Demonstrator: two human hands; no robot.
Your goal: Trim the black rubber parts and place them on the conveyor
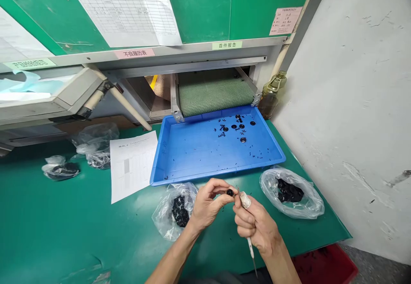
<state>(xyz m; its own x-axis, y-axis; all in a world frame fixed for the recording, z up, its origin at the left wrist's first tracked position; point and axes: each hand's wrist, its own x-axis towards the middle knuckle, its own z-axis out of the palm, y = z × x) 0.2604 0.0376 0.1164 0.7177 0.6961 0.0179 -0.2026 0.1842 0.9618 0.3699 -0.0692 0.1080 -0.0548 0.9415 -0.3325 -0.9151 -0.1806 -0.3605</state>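
Over the green table, my left hand [207, 204] pinches a small round black part [230, 192] between thumb and fingers. My right hand [258, 224] is closed round a slim tool [250, 247] with a white handle. A thin metal end of it sticks out below the fist; its upper end meets the black part, and the exact tip is too small to make out. White wrapping [245, 200] covers a finger or thumb of the right hand. Just left of my left hand lies an open clear bag [175, 211] holding small black pieces.
A blue tray [192, 173] with black round parts and scraps stands below a green conveyor belt [215, 91]. At right is a clear bag [290, 194] of black parts; a red bin [327, 267] sits below. Paper [131, 168], bags [62, 168] and a bottle [272, 91] stand around.
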